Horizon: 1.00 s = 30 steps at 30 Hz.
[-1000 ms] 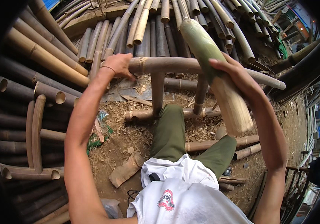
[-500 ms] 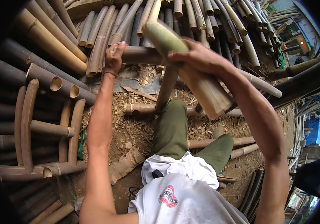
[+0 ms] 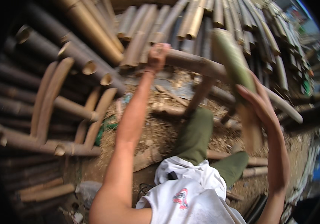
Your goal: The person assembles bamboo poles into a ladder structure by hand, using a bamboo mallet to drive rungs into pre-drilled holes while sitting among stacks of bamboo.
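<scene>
My left hand (image 3: 158, 58) is closed around the left end of a thick brown bamboo pole (image 3: 191, 62), which lies crosswise in front of me on a slanted bamboo leg (image 3: 201, 96). Farther right, my right hand (image 3: 259, 99) grips a stout length of green bamboo (image 3: 231, 56) with a pale lower part, thumb against its near side. That piece stands steeply tilted over the pole's right part, its top pointing away from me. Motion smears it, and whether it touches the pole I cannot tell.
Stacked bamboo poles (image 3: 145, 30) fill the far side and the left. A jointed bamboo frame (image 3: 74, 149) with curved uprights stands at left. Wood chips (image 3: 148, 127) litter the ground around my green-trousered legs (image 3: 195, 134). A clear plastic bag (image 3: 89, 192) lies lower left.
The view has swung, shifting most things rightward. The green bamboo piece has turned from a diagonal slant to nearly upright, and my right hand turned with it. My left hand keeps its hold on the pole.
</scene>
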{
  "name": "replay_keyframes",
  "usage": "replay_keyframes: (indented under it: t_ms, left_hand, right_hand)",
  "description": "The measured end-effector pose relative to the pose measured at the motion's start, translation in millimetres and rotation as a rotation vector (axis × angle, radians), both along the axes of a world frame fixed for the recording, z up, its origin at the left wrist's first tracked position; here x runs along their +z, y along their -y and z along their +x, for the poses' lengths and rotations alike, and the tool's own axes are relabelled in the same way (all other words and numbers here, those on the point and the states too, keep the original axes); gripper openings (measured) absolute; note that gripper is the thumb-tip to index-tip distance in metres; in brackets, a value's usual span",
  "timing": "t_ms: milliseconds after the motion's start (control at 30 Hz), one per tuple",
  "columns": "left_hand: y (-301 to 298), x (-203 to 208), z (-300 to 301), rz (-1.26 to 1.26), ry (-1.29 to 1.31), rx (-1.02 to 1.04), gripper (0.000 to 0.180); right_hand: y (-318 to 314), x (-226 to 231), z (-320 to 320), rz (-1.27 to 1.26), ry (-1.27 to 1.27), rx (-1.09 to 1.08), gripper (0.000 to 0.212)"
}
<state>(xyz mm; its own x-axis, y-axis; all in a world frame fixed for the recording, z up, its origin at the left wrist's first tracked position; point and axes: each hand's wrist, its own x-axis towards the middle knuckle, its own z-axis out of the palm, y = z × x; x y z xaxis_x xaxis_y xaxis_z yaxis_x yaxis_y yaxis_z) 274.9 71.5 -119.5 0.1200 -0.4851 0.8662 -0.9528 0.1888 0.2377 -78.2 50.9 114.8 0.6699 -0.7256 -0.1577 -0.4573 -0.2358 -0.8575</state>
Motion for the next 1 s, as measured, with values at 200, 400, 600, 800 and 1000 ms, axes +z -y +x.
replay_keyframes:
  t_ms: [200,400,600,800,1000]
  left_hand:
    - [-45,57,-58,0.181,-1.190,-0.403,0.037]
    - [-98,6,-87,-0.131,-1.680,-0.614,0.063]
    - [-57,9,-174,0.360,-1.480,-0.746,0.066]
    - [-3,-3,-228,0.353,-1.016,-0.423,0.068]
    - [-3,33,-226,0.364,-0.880,-0.320,0.082]
  right_hand:
    - [-124,-108,-272,-0.464,-0.082,-0.549,0.078]
    - [-323,-265,-426,-0.041,-0.631,-1.139,0.078]
    - [-399,-338,-442,-0.075,-0.504,-1.321,0.084]
    - [-409,-363,-466,0.044,-0.614,-1.411,0.085]
    - [-333,-342,-492,-0.121,-0.649,-1.471,0.080]
